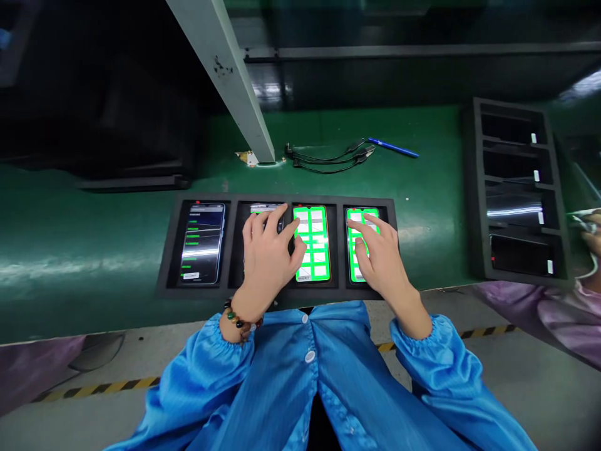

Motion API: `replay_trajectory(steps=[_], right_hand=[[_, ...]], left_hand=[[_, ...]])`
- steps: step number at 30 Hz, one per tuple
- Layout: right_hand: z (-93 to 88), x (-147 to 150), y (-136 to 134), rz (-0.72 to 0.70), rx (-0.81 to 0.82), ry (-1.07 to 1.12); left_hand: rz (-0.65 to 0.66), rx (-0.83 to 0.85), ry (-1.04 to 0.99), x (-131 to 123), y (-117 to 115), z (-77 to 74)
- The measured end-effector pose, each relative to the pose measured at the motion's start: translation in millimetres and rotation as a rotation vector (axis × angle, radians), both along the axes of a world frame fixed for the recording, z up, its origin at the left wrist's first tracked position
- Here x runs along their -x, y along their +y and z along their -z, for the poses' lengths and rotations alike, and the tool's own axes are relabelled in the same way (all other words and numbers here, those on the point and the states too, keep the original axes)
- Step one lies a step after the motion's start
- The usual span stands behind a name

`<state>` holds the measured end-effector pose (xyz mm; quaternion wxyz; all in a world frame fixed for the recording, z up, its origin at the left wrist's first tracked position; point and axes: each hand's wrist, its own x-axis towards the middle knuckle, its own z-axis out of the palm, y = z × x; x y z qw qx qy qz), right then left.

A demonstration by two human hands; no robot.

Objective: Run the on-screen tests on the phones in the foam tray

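Note:
A black foam tray (231,250) in front of me holds several smartphones, each in its own slot. My left hand (270,250) spreads over the second slot, its index finger at the left edge of the third phone (320,244), whose screen shows a bright green grid. The second phone (265,207) is mostly hidden under that hand. My right hand (382,254) is over the fourth phone (353,250), also lit with a green grid, fingertips at its screen. The first phone (203,241) shows a dark screen with green text lines.
Behind the tray lie black cables (328,161) and a blue pen (393,148). A grey post (235,81) rises from the green bench. At right stands another foam tray (479,188) with dark phones; beyond it is another person's hand (592,235).

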<state>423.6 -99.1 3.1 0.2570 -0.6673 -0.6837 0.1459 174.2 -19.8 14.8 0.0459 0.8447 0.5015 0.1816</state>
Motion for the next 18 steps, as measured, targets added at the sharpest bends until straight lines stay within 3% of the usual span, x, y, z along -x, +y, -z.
replay_trajectory(steps=[8, 11, 14, 18], right_hand=[[2.9, -35.1, -21.2, 0.245, 0.006, 0.018], [0.6, -45.9, -23.8, 0.298, -0.038, 0.083], [-4.2, -57.2, -12.9, 0.318, -0.105, 0.115], [-2.3, -81.8, 24.7, 0.276, -0.096, 0.103]], left_hand=[[0.14, 0.082, -0.007, -42.8, -6.7, -4.2], [0.157, 0.103, -0.019, -42.3, -6.1, -9.8], [0.074, 0.102, -0.037, -14.1, 2.1, -17.9], [-0.208, 0.048, -0.077, 62.5, 21.3, -20.6]])
